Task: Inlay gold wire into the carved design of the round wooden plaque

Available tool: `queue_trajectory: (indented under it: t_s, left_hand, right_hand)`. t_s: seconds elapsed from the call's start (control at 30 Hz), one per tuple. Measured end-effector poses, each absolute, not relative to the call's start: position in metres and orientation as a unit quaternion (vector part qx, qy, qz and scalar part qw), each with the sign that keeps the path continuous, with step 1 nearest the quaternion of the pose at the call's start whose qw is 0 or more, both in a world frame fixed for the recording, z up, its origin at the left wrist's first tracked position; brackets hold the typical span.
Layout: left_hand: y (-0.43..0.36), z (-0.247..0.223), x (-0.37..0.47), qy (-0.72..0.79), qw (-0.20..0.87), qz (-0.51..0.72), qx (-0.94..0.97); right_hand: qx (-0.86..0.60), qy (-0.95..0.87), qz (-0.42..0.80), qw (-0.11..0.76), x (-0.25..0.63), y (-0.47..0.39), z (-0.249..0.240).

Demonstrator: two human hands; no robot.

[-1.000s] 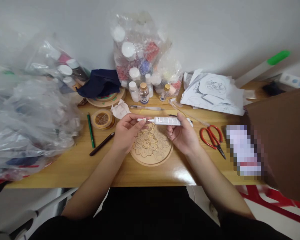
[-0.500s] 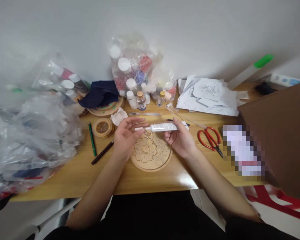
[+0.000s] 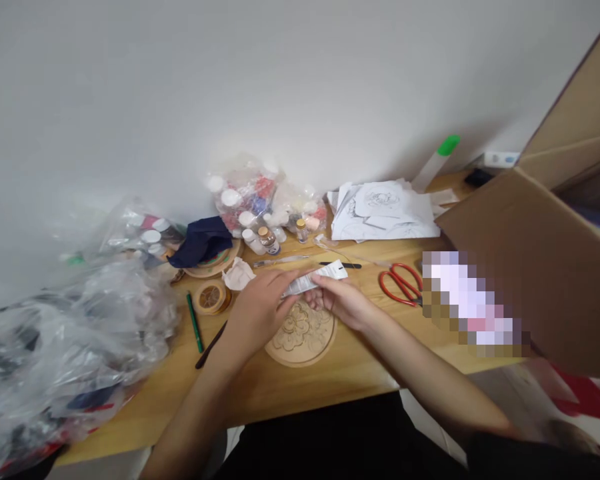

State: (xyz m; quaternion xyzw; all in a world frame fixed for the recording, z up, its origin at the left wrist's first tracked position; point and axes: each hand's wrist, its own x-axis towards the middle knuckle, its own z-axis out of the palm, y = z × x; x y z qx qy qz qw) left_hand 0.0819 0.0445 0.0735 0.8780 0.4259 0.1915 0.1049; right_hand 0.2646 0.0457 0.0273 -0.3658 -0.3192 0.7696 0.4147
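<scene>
Both my hands are on a white squeeze tube (image 3: 333, 271) with small print, held tilted above a round wooden board. My right hand (image 3: 341, 301) grips its flat tail end between thumb and fingers. Around the front part of the tube my left hand (image 3: 261, 308) is closed, and the nozzle is hidden behind it. Beneath them lies the round wooden board (image 3: 300, 355), marked with a flower outline; gold-coloured lines follow some petals. Beside my left hand are a spool of gold wire (image 3: 213, 297) and a crumpled white tissue (image 3: 239, 274).
Red-handled scissors (image 3: 401, 285), a pixelated phone-like object (image 3: 463, 293) and a cardboard box (image 3: 540, 267) are on the right. Drawings on paper (image 3: 383, 210) and bagged bottles (image 3: 245, 200) line the back. Plastic bags (image 3: 90, 333) and a green pencil (image 3: 195, 322) lie left.
My left hand has closed over the tube's nozzle end, which showed before. The tube now tilts, its tail raised to the right. The view has tilted up and turned right.
</scene>
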Motion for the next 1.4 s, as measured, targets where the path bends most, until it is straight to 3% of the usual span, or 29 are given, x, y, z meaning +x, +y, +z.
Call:
queue_trajectory:
  t_s: [0.17, 0.3, 0.43, 0.63, 1.4]
  left_hand:
    - [0.053, 0.082, 0.064, 0.419, 0.029, 0.194, 0.886]
    - [0.057, 0.089, 0.037, 0.433, -0.026, 0.236, 0.870]
    - [0.065, 0.093, 0.019, 0.447, -0.045, 0.251, 0.858]
    - [0.078, 0.096, 0.015, 0.468, -0.032, 0.215, 0.857]
    - [0.068, 0.101, 0.016, 0.440, -0.070, 0.236, 0.863]
  right_hand:
    - [-0.404, -0.464, 0.687, 0.387, 0.267, 0.047, 0.033]
    - [-0.513, -0.594, 0.521, 0.335, 0.272, 0.061, 0.050]
    - [-0.579, -0.702, 0.354, 0.217, 0.271, 0.094, 0.069]
    - [-0.570, -0.789, 0.225, 0.047, 0.248, 0.134, 0.068]
    - [-0.496, -0.851, 0.162, -0.061, 0.229, 0.151, 0.064]
